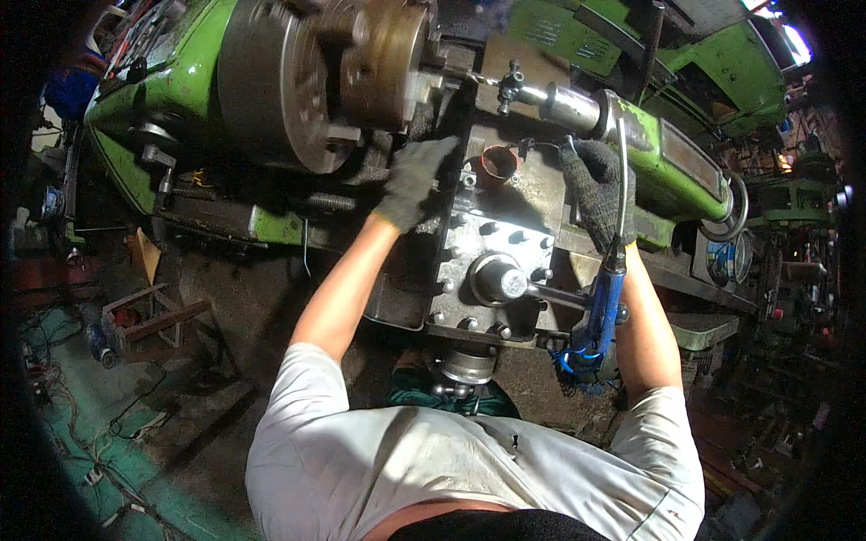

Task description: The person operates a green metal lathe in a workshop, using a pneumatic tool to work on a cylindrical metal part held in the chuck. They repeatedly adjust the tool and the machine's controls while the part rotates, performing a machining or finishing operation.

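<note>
My left hand (415,183), in a grey-green work glove, reaches beside the lathe chuck (383,68), its fingers stretched out toward the right. My right hand (597,185), in a dark knit glove, is by the tailstock (573,108). Its thumb and fingers close together at a thin, wire-like piece that runs left toward a small orange-rimmed cup (499,164) on the carriage; what exactly it grips is too small to name. A drill chuck (511,87) with a thin bit sits in the tailstock and points at the lathe chuck, which looks blurred.
Below my hands sits the square tool post (499,279) with several bolts and a lever. A blue tool (595,316) with a curved metal tube stands by my right forearm. The tailstock handwheel (729,207) is at right. A wooden frame (158,325) and cables lie at left.
</note>
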### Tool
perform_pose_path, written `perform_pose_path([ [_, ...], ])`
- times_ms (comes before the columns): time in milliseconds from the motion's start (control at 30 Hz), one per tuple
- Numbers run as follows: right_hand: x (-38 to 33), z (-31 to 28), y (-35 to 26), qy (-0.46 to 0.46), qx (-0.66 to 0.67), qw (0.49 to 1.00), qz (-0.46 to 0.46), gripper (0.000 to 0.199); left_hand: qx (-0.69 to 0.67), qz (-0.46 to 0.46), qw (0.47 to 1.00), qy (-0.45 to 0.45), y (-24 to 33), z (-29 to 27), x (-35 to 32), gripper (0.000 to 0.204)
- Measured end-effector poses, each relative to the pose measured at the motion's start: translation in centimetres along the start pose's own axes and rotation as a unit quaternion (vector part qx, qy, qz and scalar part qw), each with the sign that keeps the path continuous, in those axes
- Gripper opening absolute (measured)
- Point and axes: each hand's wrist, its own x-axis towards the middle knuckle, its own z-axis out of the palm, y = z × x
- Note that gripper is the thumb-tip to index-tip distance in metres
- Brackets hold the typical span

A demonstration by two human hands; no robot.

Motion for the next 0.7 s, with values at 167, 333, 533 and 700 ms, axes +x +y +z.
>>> perform_pose_path([
  [167, 0.1, -0.9, 0.1, 0.005, -0.048, 0.996, -0.076, 0.023, -0.001, 0.01, 0.997, -0.082, 4.1, 0.9, 5.0, 0.073],
  [333, -0.6, -0.5, 0.1, -0.015, -0.115, 0.985, -0.127, 0.021, 0.029, 0.034, 0.997, -0.069, 3.9, 1.7, 5.2, 0.069],
  [533, -0.7, 0.8, 1.2, 0.0, -0.141, 0.96, -0.24, 0.021, 0.095, 0.085, 0.992, -0.009, 3.9, 0.9, 6.3, 0.06],
  [700, -0.7, 2.6, 0.3, -0.043, -0.153, 0.96, -0.229, 0.016, 0.157, 0.143, 0.974, 0.078, 3.5, -0.3, 7.0, 0.053],
])
